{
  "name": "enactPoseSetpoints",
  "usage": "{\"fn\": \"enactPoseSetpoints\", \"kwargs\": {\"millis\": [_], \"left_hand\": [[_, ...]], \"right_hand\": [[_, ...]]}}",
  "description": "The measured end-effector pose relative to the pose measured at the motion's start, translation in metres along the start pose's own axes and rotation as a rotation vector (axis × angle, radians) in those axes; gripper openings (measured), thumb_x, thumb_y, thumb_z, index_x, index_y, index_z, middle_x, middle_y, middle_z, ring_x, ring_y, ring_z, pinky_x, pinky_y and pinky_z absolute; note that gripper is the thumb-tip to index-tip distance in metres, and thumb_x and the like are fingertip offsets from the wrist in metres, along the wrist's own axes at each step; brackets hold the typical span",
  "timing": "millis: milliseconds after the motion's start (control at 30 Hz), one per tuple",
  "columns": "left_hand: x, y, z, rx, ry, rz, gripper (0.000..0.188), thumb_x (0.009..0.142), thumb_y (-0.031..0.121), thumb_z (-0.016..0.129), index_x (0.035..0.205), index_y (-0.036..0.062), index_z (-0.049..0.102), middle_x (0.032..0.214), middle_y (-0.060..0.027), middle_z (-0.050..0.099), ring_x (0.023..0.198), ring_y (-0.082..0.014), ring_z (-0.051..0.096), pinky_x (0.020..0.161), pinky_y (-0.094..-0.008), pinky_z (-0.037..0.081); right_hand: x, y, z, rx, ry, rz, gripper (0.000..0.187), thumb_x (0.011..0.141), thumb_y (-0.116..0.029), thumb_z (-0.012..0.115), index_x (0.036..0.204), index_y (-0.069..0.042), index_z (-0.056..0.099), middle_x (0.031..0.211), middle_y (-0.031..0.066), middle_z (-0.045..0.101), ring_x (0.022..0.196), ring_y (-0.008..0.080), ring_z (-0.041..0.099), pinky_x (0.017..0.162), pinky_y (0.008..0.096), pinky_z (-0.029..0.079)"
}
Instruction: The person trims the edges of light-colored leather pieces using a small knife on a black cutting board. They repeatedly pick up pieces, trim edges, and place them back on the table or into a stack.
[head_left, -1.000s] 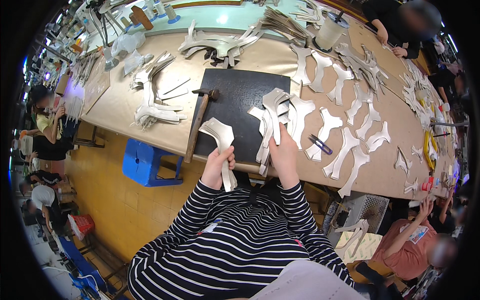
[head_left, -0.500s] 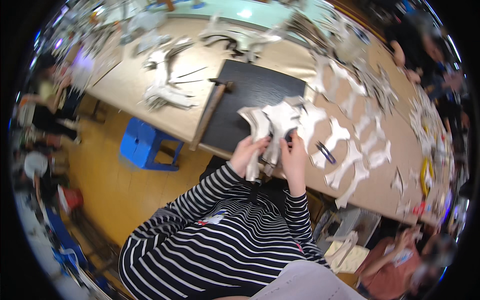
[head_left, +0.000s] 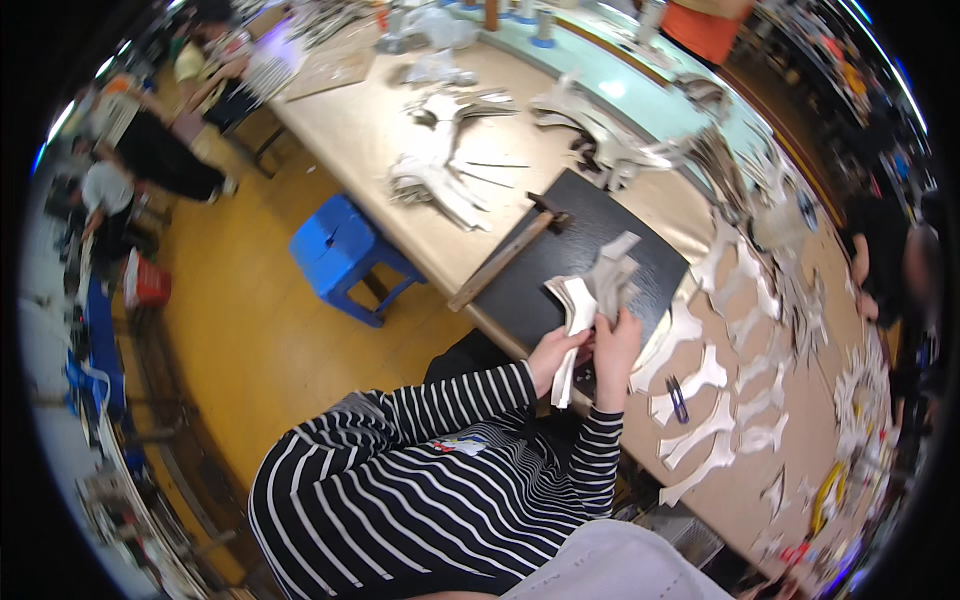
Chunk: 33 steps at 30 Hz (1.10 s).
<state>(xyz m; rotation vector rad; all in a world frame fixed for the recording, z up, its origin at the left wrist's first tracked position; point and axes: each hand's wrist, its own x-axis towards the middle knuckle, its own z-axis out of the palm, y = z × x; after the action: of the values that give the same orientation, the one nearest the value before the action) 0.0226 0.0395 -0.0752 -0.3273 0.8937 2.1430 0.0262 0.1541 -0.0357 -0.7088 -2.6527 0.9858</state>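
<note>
Both my hands are in front of me at the table's near edge, close together over the near part of a black board (head_left: 620, 215). My left hand (head_left: 556, 358) is closed around the lower part of a white stack of cut, curved flat pieces (head_left: 574, 305). Beside it, my right hand (head_left: 618, 348) grips a greyish stack of similar pieces (head_left: 613, 268), which fans out above the fingers. The two stacks lie against each other, and the fingertips between them are partly hidden. Across the board's left side lies a hammer-like tool (head_left: 505, 258) with a wooden handle.
More white cut pieces (head_left: 705, 430) are spread to the right, with dark blue snips (head_left: 678, 400) on one. Further stacks (head_left: 440, 185) lie at the far left of the table (head_left: 400, 235). A blue stool (head_left: 340, 245) stands left on the floor. Other people are around.
The view has turned, so the table now sits further right and lower. The pieces in my hands, spread broadly before, are now gathered closer, with the right-hand stack showing its grey side.
</note>
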Motion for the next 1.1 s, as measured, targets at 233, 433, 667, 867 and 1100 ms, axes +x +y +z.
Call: {"fn": "enactPoseSetpoints", "kwargs": {"millis": [233, 433, 667, 867, 1100], "left_hand": [[-0.024, 0.02, -0.011, 0.008, 0.063, 0.231, 0.022, 0.096, 0.011, 0.055, 0.117, 0.0015, 0.053, 0.082, -0.0023, 0.056, 0.066, -0.0079, 0.052, 0.055, -0.0225, 0.046], [-0.005, 0.05, -0.033, 0.198, 0.142, 0.396, 0.024, 0.102, 0.025, 0.053, 0.116, 0.0053, 0.054, 0.074, 0.0023, 0.049, 0.055, -0.0036, 0.042, 0.044, -0.0183, 0.035], [0.004, 0.053, -0.01, 0.459, 0.023, 0.404, 0.034, 0.105, 0.032, 0.045, 0.125, 0.0054, 0.047, 0.099, -0.002, 0.055, 0.078, -0.0083, 0.048, 0.065, -0.0226, 0.042], [0.002, 0.034, 0.025, 0.434, -0.334, 0.253, 0.043, 0.105, 0.029, 0.046, 0.136, 0.0011, 0.04, 0.127, -0.0098, 0.054, 0.111, -0.0186, 0.054, 0.093, -0.0318, 0.045], [0.001, 0.06, 0.022, 0.633, -0.404, 0.585, 0.047, 0.096, 0.007, 0.06, 0.137, 0.0018, 0.038, 0.125, -0.0091, 0.055, 0.107, -0.0177, 0.058, 0.092, -0.0305, 0.048]], "right_hand": [[-0.012, -0.024, -0.016, -0.039, 0.284, -0.079, 0.02, 0.086, -0.013, 0.059, 0.101, 0.0, 0.057, 0.086, 0.0206, 0.063, 0.082, 0.0391, 0.061, 0.072, 0.0467, 0.051], [-0.02, -0.011, 0.008, -0.386, 0.303, -0.041, 0.02, 0.084, -0.012, 0.051, 0.101, -0.003, 0.057, 0.09, 0.0079, 0.053, 0.084, 0.0225, 0.053, 0.071, 0.0347, 0.042], [-0.026, -0.006, 0.009, -0.077, 0.443, -0.164, 0.032, 0.083, -0.018, 0.059, 0.11, -0.001, 0.057, 0.097, 0.0107, 0.054, 0.09, 0.0265, 0.055, 0.075, 0.0369, 0.045], [-0.048, -0.047, -0.003, 0.062, 0.482, -0.079, 0.056, 0.081, -0.018, 0.063, 0.131, 0.003, 0.05, 0.113, 0.0154, 0.053, 0.099, 0.0297, 0.054, 0.083, 0.0382, 0.047], [-0.058, -0.014, -0.052, 0.4, 0.306, -0.478, 0.066, 0.077, -0.015, 0.069, 0.138, -0.003, 0.046, 0.134, 0.0212, 0.044, 0.123, 0.0417, 0.041, 0.105, 0.047, 0.037]]}}
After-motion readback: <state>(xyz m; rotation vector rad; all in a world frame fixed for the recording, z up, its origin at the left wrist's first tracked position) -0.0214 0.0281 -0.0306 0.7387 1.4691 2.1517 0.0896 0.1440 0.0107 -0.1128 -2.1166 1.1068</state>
